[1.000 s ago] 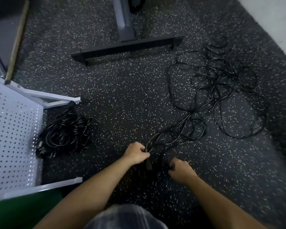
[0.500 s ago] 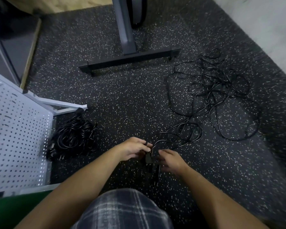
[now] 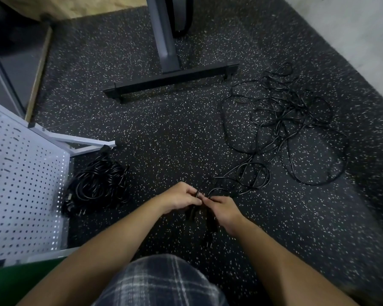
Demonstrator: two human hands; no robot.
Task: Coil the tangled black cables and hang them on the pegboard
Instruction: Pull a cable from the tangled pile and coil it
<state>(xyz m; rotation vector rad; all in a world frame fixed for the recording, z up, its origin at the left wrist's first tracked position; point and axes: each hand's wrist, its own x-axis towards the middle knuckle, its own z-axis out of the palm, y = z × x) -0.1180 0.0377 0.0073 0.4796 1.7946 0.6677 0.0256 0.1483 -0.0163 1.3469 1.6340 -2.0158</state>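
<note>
Left hand, right hand closer than before, fingers tight around black cable

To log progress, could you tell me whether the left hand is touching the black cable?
Touching: the head view shows the left hand pinching the black cable.

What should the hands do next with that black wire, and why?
Probably pull a first loop of the cable in toward the left hand. That hand and the right hand both pinch it near one end, while the rest trails away to the tangle on the floor, not yet coiled.
</note>
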